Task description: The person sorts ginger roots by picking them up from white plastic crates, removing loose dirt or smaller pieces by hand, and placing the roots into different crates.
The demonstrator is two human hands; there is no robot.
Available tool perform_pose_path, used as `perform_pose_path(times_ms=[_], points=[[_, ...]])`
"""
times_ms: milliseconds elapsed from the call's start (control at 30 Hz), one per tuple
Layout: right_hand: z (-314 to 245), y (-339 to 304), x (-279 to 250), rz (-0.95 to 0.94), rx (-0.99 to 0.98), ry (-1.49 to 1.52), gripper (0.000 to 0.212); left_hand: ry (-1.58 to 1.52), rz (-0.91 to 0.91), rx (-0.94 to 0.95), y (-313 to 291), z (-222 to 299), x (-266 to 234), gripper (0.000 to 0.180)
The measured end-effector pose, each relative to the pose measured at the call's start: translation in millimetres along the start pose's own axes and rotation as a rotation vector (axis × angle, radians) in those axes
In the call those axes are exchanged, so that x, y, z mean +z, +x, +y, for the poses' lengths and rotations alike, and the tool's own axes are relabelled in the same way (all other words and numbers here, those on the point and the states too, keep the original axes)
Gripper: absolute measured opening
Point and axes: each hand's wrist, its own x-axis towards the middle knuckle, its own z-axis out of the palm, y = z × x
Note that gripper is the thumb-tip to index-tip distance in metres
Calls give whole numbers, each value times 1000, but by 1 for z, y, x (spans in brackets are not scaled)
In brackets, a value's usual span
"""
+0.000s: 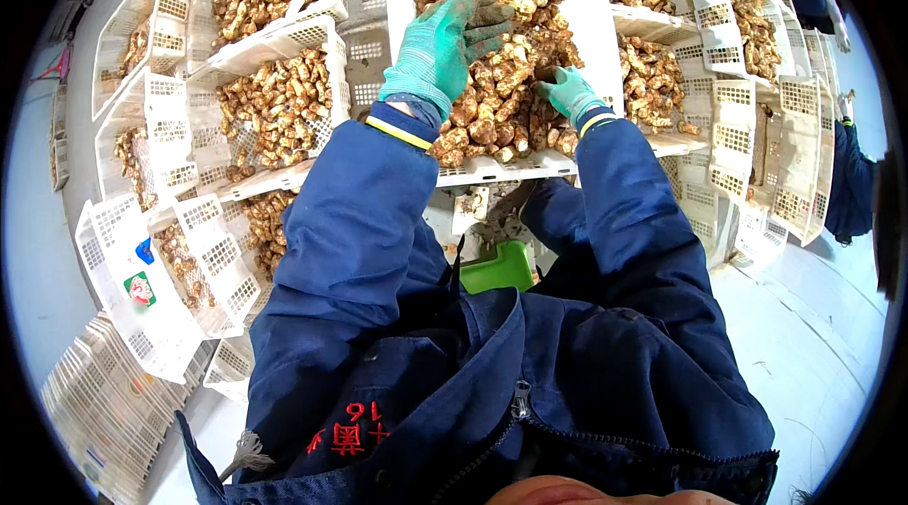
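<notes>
Brown, pale-stemmed mushrooms [494, 81] fill a long white plastic crate [599, 23] in front of me. Both my hands wear green gloves with dirt-darkened fingers. My left hand [459, 40] lies over the heap at the crate's left side, fingers stretched out to the right and nothing gripped. At the right side of the same crate, my right hand [569, 93] reaches into the mushrooms with its fingers bent together. Its fingertips are dark and blend with the heap, so what they hold cannot be made out.
White lattice crates of mushrooms flank the long one: a left crate [274, 108] and a right crate [653, 79], among several others. A stack of crates [104, 401] stands at lower left. A green plastic object [501, 269] sits between my legs. Another person's dark sleeve [848, 179] shows far right.
</notes>
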Motion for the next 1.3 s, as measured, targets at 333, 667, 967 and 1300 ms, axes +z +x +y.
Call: perform_pose_path(times_ms=[333, 667, 967, 1300], points=[[5, 16, 17, -39, -60, 122, 67, -15, -47, -36, -5, 0, 5, 48], [-14, -28, -21, -114, 61, 451, 65, 15, -42, -52, -8, 2, 1, 43], [5, -130, -109, 195, -738, 1403, 48, 256, -265, -279, -32, -9, 41, 46], [5, -104, -63, 508, -1048, 1128, 35, 233, -22, -59, -43, -34, 57, 49]])
